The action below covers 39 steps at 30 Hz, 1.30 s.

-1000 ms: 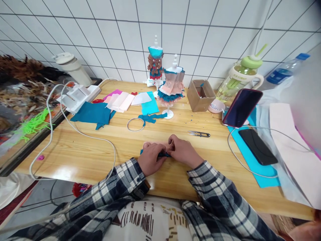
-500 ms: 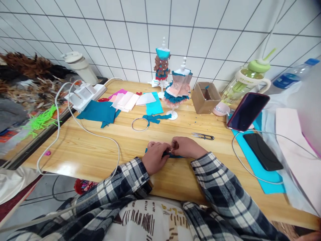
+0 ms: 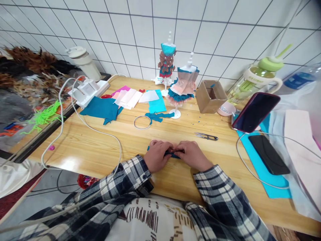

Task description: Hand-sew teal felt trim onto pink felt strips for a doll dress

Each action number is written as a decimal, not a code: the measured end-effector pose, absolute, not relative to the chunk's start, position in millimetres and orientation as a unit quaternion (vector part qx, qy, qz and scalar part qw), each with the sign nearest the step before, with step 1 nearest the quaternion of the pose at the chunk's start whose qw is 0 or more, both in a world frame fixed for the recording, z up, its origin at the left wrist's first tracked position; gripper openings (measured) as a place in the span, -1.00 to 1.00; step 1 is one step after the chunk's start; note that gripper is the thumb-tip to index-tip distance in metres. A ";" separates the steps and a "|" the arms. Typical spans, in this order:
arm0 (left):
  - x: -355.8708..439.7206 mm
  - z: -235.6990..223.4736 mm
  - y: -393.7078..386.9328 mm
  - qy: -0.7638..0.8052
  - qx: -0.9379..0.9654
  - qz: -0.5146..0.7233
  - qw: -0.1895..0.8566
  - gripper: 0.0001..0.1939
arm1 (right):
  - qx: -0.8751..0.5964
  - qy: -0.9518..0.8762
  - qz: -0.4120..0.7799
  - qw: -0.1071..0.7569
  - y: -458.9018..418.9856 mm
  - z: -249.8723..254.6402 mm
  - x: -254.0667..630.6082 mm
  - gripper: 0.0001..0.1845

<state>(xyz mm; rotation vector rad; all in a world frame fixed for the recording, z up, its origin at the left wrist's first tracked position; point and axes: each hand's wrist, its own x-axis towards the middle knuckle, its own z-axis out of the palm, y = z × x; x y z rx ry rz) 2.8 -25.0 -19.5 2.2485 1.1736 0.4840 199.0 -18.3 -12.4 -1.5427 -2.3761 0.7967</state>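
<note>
Low over the wooden table, my left hand is closed on a narrow dark teal strip, apparently crepe paper or cloth. My right hand pinches the same strip close by, the fingertips of both hands nearly meeting. Most of the strip is hidden under the fingers; a small end shows left of my left hand. Thread snips lie beyond my right hand. Past my left hand rests a metal ring, touching loose teal strips.
Two small dress forms in ruffled outfits stand near the tiled wall, beside a cardboard box. Teal sheets and a power strip lie left. A propped phone, a flat phone and a drink bottle are right. A white cable crosses the left side.
My right hand has turned and lowered onto the strip, its fingers now reaching toward my left hand. My left hand keeps its hold. The view has shifted slightly.
</note>
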 end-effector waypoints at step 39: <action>-3.5 -8.5 -28.4 0.406 0.825 0.326 0.221 -0.76 | -0.506 -0.773 0.121 0.363 -40.5 -11.8 191.2 -0.89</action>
